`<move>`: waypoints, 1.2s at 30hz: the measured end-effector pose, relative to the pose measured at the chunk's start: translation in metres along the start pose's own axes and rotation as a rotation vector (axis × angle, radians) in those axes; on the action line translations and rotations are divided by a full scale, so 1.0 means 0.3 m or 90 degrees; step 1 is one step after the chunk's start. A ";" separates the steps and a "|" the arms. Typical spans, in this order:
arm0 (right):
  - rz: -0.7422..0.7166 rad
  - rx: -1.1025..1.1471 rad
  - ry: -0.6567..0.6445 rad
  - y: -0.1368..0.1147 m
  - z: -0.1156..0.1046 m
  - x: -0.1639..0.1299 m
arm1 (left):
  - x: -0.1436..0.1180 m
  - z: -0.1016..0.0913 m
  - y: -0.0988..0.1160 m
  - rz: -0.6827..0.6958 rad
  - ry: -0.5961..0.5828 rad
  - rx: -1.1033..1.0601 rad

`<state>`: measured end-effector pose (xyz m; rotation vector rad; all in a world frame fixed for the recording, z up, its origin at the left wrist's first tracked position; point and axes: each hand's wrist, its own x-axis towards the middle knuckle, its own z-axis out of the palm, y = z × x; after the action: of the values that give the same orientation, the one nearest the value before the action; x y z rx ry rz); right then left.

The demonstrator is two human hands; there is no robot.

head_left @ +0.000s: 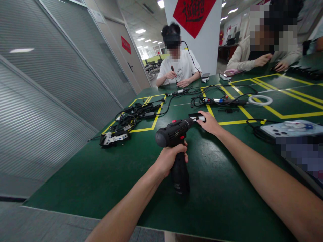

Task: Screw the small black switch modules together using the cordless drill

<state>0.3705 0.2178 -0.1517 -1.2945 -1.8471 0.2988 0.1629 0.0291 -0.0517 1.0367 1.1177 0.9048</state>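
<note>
Left hand [169, 157]: wrapped tight round the grip of a cordless drill [176, 148], fingers curled at the front of the handle, thumb side up.
Drill: matte black plastic body, rounded motor housing at the rear, small red switch on top, chuck end tapering fwd. Long axis runs away from the person and slightly right, nose aimed at the small part ahead. Handle drops down toward the table edge; base looks to rest on or just above the tabletop, can't tell which.
Right hand [210, 123]: lies flat, palm down, fingers together, fingertips pressing on a small black-and-white part [196, 117].
Small part: flat, oblong, long axis approx. left-right, lying on the table just beyond the drill's nose. Whether nose and part touch: can't tell.
Key relation: part sits ahead of both hands, w/ the right hand already on it; the left hand is further back, the drill bridging the gap.
Table [106, 174]: dark green, smooth, slightly glossy, scuffed, marked w/ yellow tape lines [233, 122].
Left of drill: tangle of black cables and plugs [131, 117].
Right: phone in a pale printed case [292, 129], black cord looped beside it.
Far side: seated person in a white T-shirt [179, 69] w/ a tool in hand; another person's hands at far right.
</note>
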 end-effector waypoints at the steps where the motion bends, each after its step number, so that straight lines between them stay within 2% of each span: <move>1: 0.001 -0.001 -0.001 0.000 0.000 0.000 | 0.000 0.000 0.000 0.000 -0.001 -0.001; 36: 0.009 0.004 -0.007 -0.001 0.000 0.000 | -0.002 0.001 0.006 -0.001 0.000 -0.007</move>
<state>0.3702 0.2176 -0.1515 -1.3039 -1.8465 0.3196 0.1629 0.0290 -0.0499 1.0265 1.1127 0.9083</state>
